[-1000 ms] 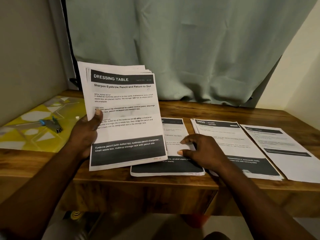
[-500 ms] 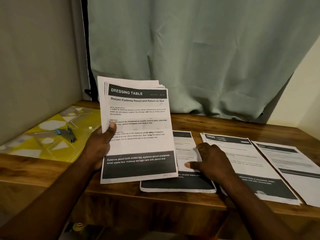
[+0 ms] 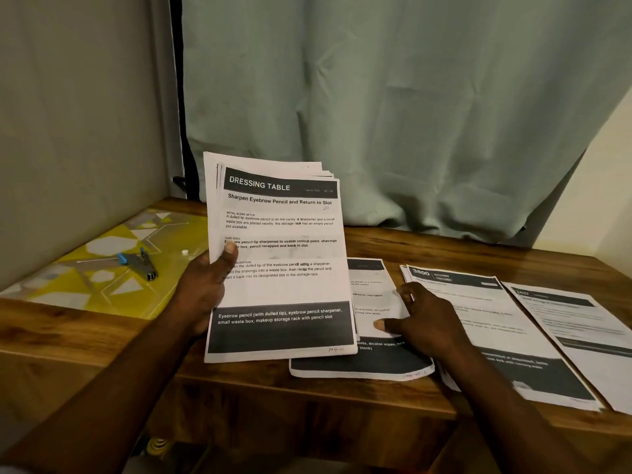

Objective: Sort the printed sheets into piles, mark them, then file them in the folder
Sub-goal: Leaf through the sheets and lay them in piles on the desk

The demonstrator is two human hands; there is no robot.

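My left hand (image 3: 205, 289) grips a stack of printed sheets (image 3: 284, 289) by its left edge, thumb on the front, tilted up off the table; the top page is headed "DRESSING TABLE". Under its lower right corner a pile (image 3: 369, 360) lies flat on the wooden table (image 3: 102, 336). My right hand (image 3: 424, 316) rests flat on that pile, fingers spread. To the right lie a second pile (image 3: 496, 336) headed "3800 KITCHEN" and a third pile (image 3: 581, 330). A yellow patterned folder (image 3: 95, 268) lies at the far left.
A blue and grey stapler (image 3: 138, 265) and a small white object (image 3: 185, 252) sit on the folder. A grey wall closes the left side and a pale green curtain (image 3: 393, 114) hangs behind the table. The table's front edge runs just below the piles.
The view has shifted, so everything sits lower and further right in frame. My right hand has spread a little on the flat pile. The held stack stays in my left hand.
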